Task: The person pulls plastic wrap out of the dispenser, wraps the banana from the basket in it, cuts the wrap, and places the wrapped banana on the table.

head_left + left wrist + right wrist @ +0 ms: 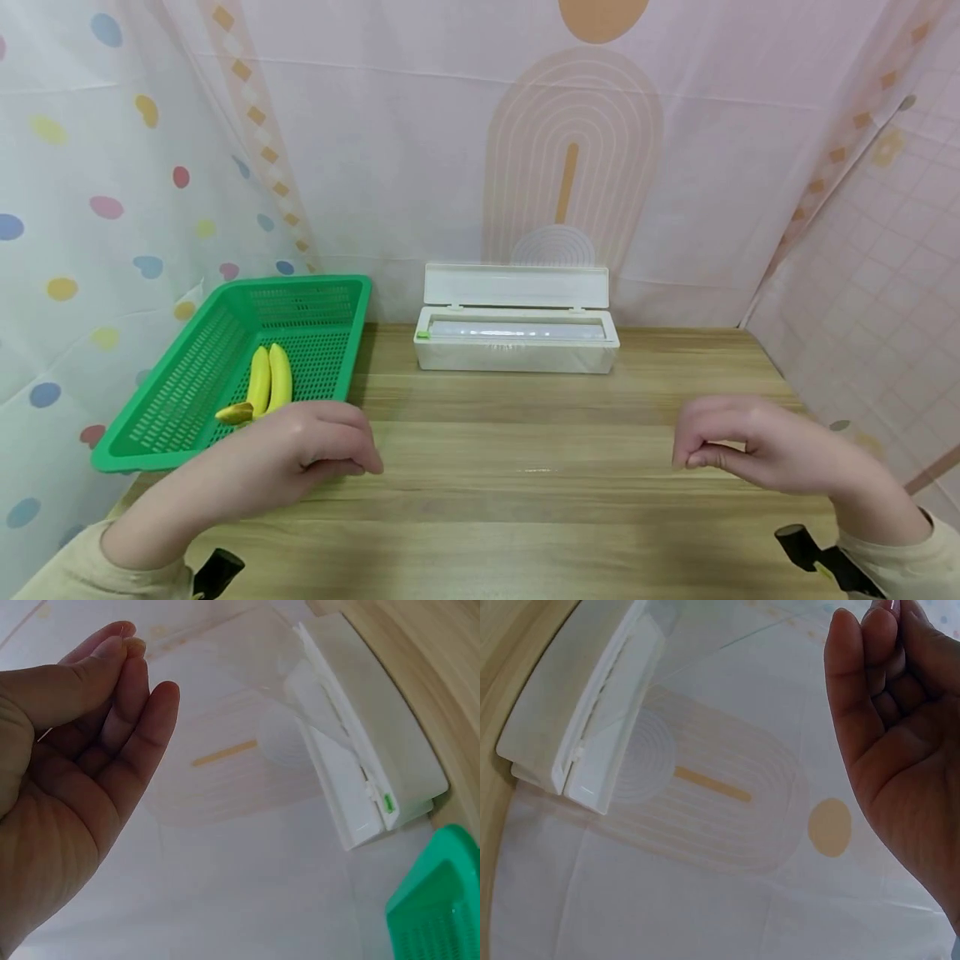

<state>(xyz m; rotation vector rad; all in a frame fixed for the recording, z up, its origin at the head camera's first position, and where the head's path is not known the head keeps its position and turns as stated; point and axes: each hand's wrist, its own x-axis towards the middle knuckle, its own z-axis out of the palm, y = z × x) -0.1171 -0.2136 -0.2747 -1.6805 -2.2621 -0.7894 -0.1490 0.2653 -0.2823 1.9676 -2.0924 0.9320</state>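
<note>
A white cling film dispenser (517, 357) stands at the back of the table with its lid (517, 286) raised and a roll (517, 330) inside. A thin sheet of clear cling film (247, 664) stretches from the dispenser toward the hands; it barely shows in the head view. At the left, my left hand (322, 446) pinches one corner of the film between thumb and fingertips, beside the green basket (352, 350). Far to the right, my right hand (750, 442) pinches the other corner, thumb against the fingers. The dispenser lies beyond and between both hands.
Two yellow bananas (279, 375) lie in the green basket, partly hidden behind the left hand. Patterned curtains (405, 167) hang behind the wooden table (525, 550) and at both sides. A dark strap (832, 562) shows on the right sleeve.
</note>
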